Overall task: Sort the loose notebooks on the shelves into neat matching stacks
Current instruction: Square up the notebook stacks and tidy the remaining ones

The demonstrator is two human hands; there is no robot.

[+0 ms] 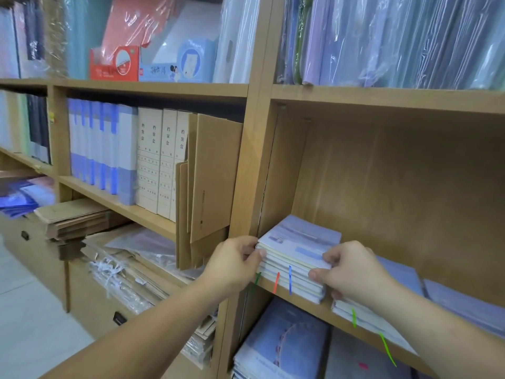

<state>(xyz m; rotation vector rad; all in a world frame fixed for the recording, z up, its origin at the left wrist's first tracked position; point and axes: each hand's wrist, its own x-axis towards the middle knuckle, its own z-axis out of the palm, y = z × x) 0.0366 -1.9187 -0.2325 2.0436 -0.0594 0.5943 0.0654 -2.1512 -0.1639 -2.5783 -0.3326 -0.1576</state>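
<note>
Both hands clamp one stack (296, 265) between them: left hand (233, 265) pinches its left end, right hand (345, 269) grips the right. It sits at the shelf's (314, 303) front left corner, long axis running back-right, a second stack (382, 321) just right.

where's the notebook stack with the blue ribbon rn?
Head view, right bay: the notebook stack sits at the left front of the wooden shelf beside the upright, gripped by the left hand and right hand.

Bright, even light from above, soft shadows under shelf boards (153, 88). Glare on plastic wraps (410, 36) (top right). Blurred far left, wide-angle bowing at edges.
</note>
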